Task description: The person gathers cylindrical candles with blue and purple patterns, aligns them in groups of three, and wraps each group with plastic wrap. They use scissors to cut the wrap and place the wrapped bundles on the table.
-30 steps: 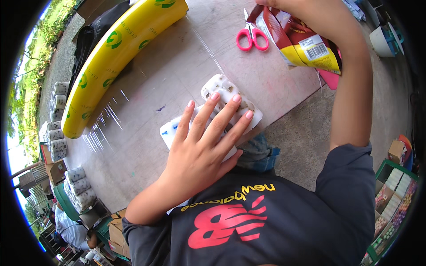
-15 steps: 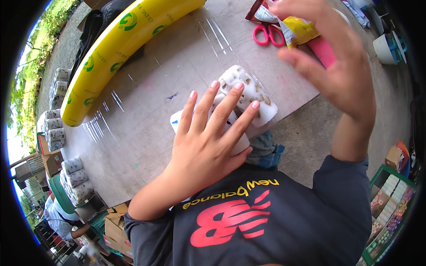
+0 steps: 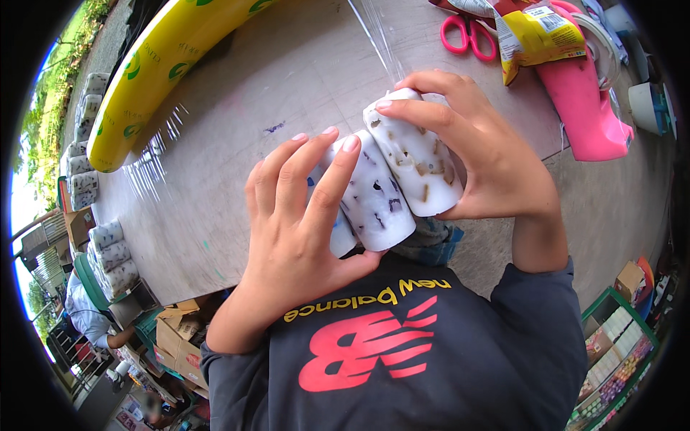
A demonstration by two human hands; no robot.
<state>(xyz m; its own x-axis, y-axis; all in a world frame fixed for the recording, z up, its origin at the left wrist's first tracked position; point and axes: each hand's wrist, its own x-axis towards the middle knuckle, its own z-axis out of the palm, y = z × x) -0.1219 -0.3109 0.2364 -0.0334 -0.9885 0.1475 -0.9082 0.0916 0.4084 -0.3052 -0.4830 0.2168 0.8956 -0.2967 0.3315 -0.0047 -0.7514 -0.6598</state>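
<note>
Three white pillar candles lie side by side at the table's near edge. The right one has brown flecks, the middle one purple flecks, and the left one, partly covered, shows blue marks. My left hand curves over the left and middle candles, fingertips at their far ends and thumb at the near end. Around the brown-flecked candle wraps my right hand, fingers across its far end and thumb underneath its near side. Clear plastic film stretches over the tabletop beyond them.
A big yellow roll of cling wrap lies far left. Pink scissors, a yellow snack packet and a pink tape dispenser sit far right. More candles are stacked along the left edge. A person is beyond, lower left.
My right hand has come down from the upper right onto the brown-flecked candle. My left hand has shifted left and curled from lying flat to gripping. The view has moved slightly.
</note>
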